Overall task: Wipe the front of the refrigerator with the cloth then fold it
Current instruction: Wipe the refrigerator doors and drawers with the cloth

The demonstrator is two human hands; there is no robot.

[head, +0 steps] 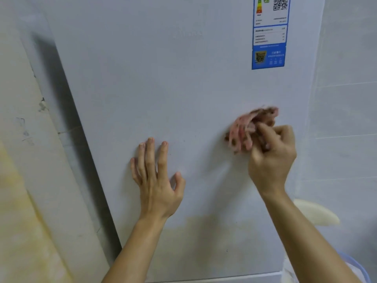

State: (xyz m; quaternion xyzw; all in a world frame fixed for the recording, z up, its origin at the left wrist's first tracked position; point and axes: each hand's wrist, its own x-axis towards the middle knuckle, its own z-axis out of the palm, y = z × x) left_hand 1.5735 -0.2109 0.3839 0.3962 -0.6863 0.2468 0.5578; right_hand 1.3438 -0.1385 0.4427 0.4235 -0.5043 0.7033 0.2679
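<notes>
The right hand [271,152] grips the bunched pink cloth [251,127] against the refrigerator door [163,78] for wiping, while the open left hand [157,176] presses flat, apparently bracing.

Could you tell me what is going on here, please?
A person is wiping the pale grey refrigerator front. Their right hand grips a bunched pink patterned cloth against it, below the blue energy label. Their left hand rests on the front, fingers spread. The cloth is not yet folded.
</notes>
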